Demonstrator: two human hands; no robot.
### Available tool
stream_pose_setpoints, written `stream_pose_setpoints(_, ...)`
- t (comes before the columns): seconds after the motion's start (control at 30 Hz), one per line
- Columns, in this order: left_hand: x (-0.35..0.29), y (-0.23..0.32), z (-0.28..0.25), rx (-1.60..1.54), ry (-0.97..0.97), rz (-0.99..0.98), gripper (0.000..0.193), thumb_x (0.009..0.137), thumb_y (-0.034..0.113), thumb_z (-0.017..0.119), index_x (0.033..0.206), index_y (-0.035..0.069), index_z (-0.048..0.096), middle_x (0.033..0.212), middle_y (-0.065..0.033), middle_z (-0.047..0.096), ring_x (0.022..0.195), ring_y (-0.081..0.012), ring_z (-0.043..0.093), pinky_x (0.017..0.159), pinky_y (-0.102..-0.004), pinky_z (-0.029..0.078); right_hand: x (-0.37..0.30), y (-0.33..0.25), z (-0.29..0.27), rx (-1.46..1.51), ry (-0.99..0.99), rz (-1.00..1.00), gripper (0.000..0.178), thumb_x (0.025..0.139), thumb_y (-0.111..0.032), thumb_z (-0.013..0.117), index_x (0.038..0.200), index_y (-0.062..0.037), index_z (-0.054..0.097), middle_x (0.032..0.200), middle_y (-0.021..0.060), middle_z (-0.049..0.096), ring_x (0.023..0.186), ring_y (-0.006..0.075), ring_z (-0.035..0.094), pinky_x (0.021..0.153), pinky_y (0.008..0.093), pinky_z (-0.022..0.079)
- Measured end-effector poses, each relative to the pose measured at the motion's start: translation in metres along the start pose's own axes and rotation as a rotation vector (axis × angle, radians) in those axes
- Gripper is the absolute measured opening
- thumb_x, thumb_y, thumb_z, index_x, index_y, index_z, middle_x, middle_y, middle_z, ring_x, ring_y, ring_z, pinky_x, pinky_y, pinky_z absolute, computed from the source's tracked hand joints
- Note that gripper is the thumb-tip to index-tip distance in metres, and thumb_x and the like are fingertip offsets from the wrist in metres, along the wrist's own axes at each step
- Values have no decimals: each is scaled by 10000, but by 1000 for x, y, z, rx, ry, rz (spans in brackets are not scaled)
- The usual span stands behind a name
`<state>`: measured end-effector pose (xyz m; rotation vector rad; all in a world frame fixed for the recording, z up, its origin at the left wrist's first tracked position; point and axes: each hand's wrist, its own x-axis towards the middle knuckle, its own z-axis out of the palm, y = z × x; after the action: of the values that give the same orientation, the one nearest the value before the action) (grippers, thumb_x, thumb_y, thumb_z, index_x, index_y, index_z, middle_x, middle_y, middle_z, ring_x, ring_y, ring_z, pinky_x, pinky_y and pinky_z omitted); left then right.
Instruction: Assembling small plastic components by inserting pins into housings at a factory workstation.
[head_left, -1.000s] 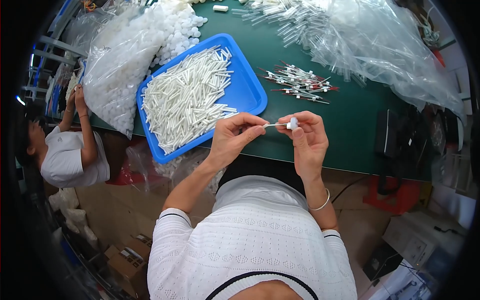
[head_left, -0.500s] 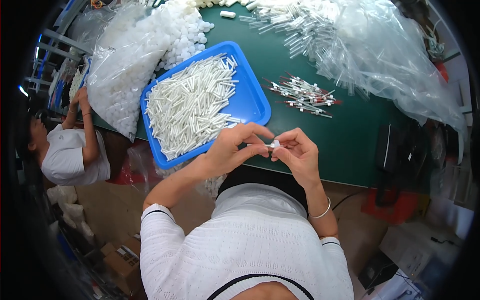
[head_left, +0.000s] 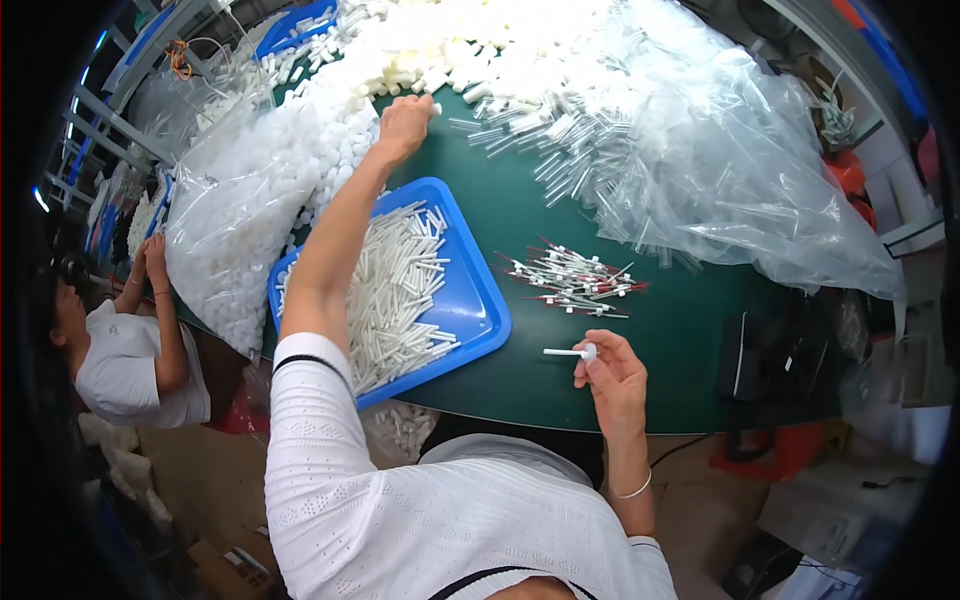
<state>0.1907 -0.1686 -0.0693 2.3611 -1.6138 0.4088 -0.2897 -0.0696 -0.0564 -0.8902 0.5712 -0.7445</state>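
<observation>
One white rod (head_left: pixel 562 352) in the right hand (head_left: pixel 617 385), free end leftward

And no lettering can be read here: the carton's (head_left: pixel 213 572) label (head_left: pixel 247 561) is too dim, too small!

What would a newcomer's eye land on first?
Probably the bright blue plastic tray of thin white tubes, left of centre on the green table. Then the clear plastic bag, upper right, and the right hand by the table's near edge, holding a slim white stick with a round cap.
</observation>
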Motion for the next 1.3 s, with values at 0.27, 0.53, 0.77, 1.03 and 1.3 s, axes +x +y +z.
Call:
stream_pose_setpoints(0.27,-186,135,-150,-1183,-751,-76,261,983,260,539,1120,57,627,757,42,592,577,3,472,484,-161,362,37,-6,41,154,-169,-57,225,947,-89,558,1160,-18,572,1288,174,536,711,94,602,541,208,491)
stream_pose_setpoints(0.53,-274,180,-151,-1350,-432,-84,282,862,35,663,1111,2,535,863,-63,658,718,-120,608,613,-259,473,6,22,47,203,-175,11,239,957,-138,567,1134,22,541,1130,197,629,865,191,678,733,289,586)
stream_pose_setpoints(0.77,-282,181,-154,-891,-176,135,190,810,-11,674,987,27,618,729,-119,627,607,-231,618,552,-308,481,-9,17,40,155,-223,52,243,951,-122,577,1120,48,538,1160,209,619,921,224,676,803,305,573)
stream_pose_setpoints(1.03,-279,188,-171,-1104,-240,-48,263,811,-4,688,1060,8,606,827,-126,667,752,-215,694,648,-286,541,-10,26,40,-100,-205,-117,247,890,16,615,1119,60,535,1147,207,615,977,199,652,868,280,543)
stream_pose_setpoints(1.3,-239,172,-163,-1131,-612,35,208,855,89,689,1025,4,607,815,-93,680,715,-139,657,654,-257,522,13,7,45,-1051,-187,-751,315,680,-48,767,965,-58,634,919,69,636,967,284,582,893,436,442)
